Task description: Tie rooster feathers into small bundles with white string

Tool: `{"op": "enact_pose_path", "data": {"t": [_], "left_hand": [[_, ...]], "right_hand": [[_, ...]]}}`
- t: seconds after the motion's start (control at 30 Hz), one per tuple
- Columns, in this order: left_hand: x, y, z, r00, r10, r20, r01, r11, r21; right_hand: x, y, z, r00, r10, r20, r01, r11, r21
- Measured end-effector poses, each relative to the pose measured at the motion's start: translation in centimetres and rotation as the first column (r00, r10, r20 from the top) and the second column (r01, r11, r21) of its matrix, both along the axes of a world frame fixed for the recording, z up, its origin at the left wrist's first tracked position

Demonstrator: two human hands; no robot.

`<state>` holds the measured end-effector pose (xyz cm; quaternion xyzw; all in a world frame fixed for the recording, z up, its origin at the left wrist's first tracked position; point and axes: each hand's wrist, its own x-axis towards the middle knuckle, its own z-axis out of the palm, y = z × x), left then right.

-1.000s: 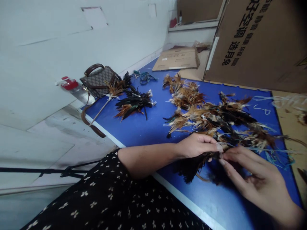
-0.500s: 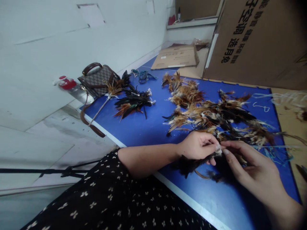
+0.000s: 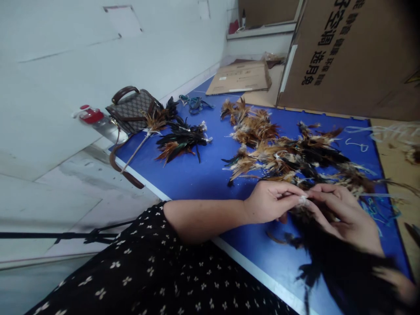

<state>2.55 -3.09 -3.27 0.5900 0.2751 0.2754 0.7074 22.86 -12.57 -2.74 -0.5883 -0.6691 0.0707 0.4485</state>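
My left hand point(image 3: 267, 203) pinches the whitish quill end point(image 3: 303, 200) of a bunch of black feathers point(image 3: 344, 267). From the other side, the fingertips of my right hand point(image 3: 351, 214) meet it and close on the same end. The dark plumes hang below my right hand and across its wrist, blurred by motion. Just beyond both hands lies a heap of brown and black feather bunches point(image 3: 282, 157) on the blue tabletop point(image 3: 210, 179). A loose curved feather point(image 3: 275, 237) rests under the hands.
At the left stand a patterned handbag point(image 3: 131, 109) and a bottle with a red cap point(image 3: 95, 118). Near them are a feather piece on a stick point(image 3: 135, 151) and a black feather bunch point(image 3: 182, 138). Flat cardboard point(image 3: 243, 78) and a large carton point(image 3: 357, 61) sit at the back.
The black feather bunch has swung from the left, under my left hand, to the lower right over my right wrist. Both hands stay together at its whitish end.
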Motion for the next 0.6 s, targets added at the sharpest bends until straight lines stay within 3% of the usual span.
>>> {"op": "enact_pose_path", "data": {"t": [0.17, 0.4, 0.6], "left_hand": [[-0.1, 0.6, -0.4, 0.999, -0.016, 0.036, 0.015, 0.999, 0.037], [0.7, 1.9, -1.3, 0.969, -0.029, 0.245, -0.004, 0.991, 0.135], [0.4, 2.1, -1.1, 0.972, -0.062, 0.228, 0.026, 0.988, 0.155]], "right_hand": [[-0.1, -0.1, 1.1, 0.993, 0.102, -0.063, -0.100, 0.994, 0.037], [0.7, -0.1, 0.6, 0.993, 0.067, -0.102, -0.070, 0.997, -0.030], [0.2, -0.1, 1.1, 0.992, 0.077, -0.096, -0.083, 0.994, -0.066]]}}
